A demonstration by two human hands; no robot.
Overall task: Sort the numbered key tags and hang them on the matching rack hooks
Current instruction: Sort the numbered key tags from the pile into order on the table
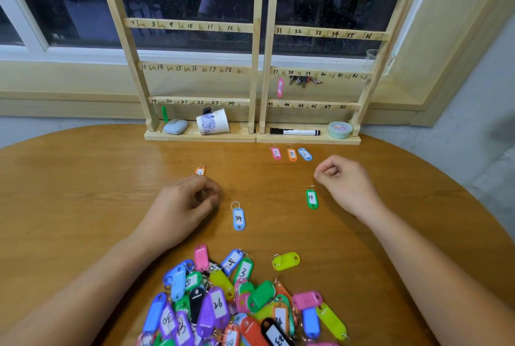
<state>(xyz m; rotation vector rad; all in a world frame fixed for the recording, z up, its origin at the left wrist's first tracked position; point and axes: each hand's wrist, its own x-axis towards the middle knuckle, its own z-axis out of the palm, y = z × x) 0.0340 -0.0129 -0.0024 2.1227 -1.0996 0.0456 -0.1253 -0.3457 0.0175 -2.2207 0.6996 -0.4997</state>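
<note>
A heap of coloured numbered key tags (237,304) lies at the near table edge. Two wooden racks stand at the back, the left rack (192,27) numbered 1 to 24 and the right rack (328,34) 25 to 48. A pink tag (280,87) hangs at hook 37. Laid out singly are pink 7 (276,153), orange 8 (292,154), blue 6 (305,154), blue 34 (238,218), green 29 (312,198), an orange tag (200,171) and a blank-side yellow one (286,261). My left hand (184,206) hovers loosely curled just below the orange tag, holding nothing. My right hand (342,181) is curled in a fist, empty, right of green 29.
A tipped paper cup (213,124), a grey-blue case (175,126) and a green tag (165,114) are on or over the left rack's base. A black marker (294,131) and a green tub (340,129) lie on the right base. Keys (302,80) hang near hooks 38 and 39.
</note>
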